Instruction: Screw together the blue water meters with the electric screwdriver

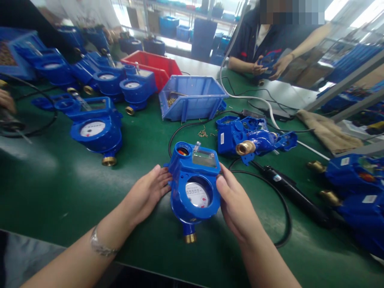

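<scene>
At the green counter (144,140), a blue meter (195,192) is being clamped by the right hand (235,198), slippage being risked by the flat-fingered left hand (148,192) merely bracing beside it.

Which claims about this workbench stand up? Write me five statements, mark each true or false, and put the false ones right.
1. The blue meter is between the left hand and the right hand. True.
2. The meter's dial is turned away from the camera. False: the dial faces the camera.
3. A silvery bracelet is on the left wrist. True.
4. The red bin stands to the right of the light-blue bin. False: the red bin is to the left of the light-blue bin.
5. Small screws lie loose on the green table. True.
</scene>
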